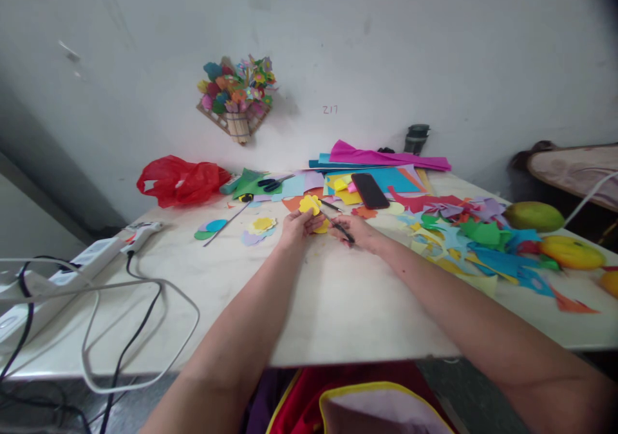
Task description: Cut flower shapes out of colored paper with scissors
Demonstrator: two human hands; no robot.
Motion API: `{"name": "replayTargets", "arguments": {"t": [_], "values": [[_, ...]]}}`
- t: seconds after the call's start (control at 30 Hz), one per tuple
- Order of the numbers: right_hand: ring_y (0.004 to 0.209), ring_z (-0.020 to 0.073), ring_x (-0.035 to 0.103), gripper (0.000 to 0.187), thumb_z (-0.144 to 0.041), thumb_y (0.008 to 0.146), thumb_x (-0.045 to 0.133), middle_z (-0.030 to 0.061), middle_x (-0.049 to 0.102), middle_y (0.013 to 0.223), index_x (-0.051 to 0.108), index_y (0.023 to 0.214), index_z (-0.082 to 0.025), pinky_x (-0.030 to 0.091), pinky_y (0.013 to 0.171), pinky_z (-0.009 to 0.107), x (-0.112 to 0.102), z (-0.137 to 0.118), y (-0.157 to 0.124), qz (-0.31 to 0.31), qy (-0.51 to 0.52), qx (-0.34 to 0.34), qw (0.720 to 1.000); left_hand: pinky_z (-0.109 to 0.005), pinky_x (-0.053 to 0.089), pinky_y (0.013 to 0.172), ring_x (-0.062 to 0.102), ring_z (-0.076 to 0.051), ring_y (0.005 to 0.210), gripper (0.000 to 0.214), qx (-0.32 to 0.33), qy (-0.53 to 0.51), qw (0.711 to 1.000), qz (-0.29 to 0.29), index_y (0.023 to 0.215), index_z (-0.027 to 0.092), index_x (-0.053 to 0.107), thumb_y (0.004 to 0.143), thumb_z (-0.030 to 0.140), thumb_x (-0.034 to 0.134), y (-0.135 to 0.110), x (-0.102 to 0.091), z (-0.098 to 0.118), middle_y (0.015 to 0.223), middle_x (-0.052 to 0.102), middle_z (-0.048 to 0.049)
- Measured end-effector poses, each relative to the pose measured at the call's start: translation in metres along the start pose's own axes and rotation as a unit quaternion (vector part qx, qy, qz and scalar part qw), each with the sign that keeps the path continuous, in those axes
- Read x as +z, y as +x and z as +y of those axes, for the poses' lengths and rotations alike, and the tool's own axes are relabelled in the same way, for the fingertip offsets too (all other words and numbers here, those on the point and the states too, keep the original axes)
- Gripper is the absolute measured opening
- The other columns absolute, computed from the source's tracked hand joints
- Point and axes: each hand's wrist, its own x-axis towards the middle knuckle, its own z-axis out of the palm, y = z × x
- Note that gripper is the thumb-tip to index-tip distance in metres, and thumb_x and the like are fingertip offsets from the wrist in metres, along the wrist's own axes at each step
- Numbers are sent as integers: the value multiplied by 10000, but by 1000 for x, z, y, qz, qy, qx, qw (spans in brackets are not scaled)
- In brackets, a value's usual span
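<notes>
My left hand [302, 225] pinches a yellow paper flower [309, 205] with scalloped petals, held just above the table. My right hand [355, 230] is closed around dark-handled scissors [342, 229], whose blades point left toward the flower. Another piece of yellow paper [322, 226] shows between the two hands, partly covered. Left of my left hand lie a yellow flower cutout [263, 224] and a lavender one [257, 237] beneath it. An orange flower cutout [364, 212] rests beyond my right hand, close to a dark pen [332, 206].
Paper scraps [463, 234] are heaped at the right, beside yellow-green fruit [535, 216]. A phone [370, 191] lies on coloured sheets at the back, near a second pair of scissors [273, 183]. A red plastic bag [181, 181], power strip [87, 260] and looping cables [193, 299] occupy the left.
</notes>
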Motion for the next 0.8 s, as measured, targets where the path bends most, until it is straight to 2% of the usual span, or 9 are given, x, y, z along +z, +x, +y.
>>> {"name": "replayTargets", "arguments": {"t": [0.27,0.5,0.67,0.8], "values": [[342,79,390,154,-345,726,630,-47,507,454,608,742,-194,291,304,195,-2,3,2,-24,0,-13,1000,-271,592,661,723,-191,677,142,-2,-1,1000,-3,868,90,647,755,125,725,-1,1,0,763,727,-113],[344,86,388,151,-331,745,642,-53,482,444,601,747,-186,287,301,206,-1,2,2,-13,15,-1,1000,-264,582,655,725,-194,681,79,2,0,1000,-4,815,90,638,763,107,696,-1,2,0,743,721,-111],[349,86,413,125,-286,715,670,-55,492,447,608,757,-185,296,302,197,2,-1,-1,14,-7,0,1000,-297,586,682,735,-232,737,139,-4,-3,1000,-6,838,88,637,721,104,709,0,2,0,765,725,-127],[358,85,424,131,-253,687,679,-46,525,470,616,772,-175,318,309,193,3,-5,-5,19,-20,-8,1000,-303,585,669,732,-237,718,99,-16,9,1000,-12,803,86,629,708,86,658,0,2,0,739,719,-135]]}}
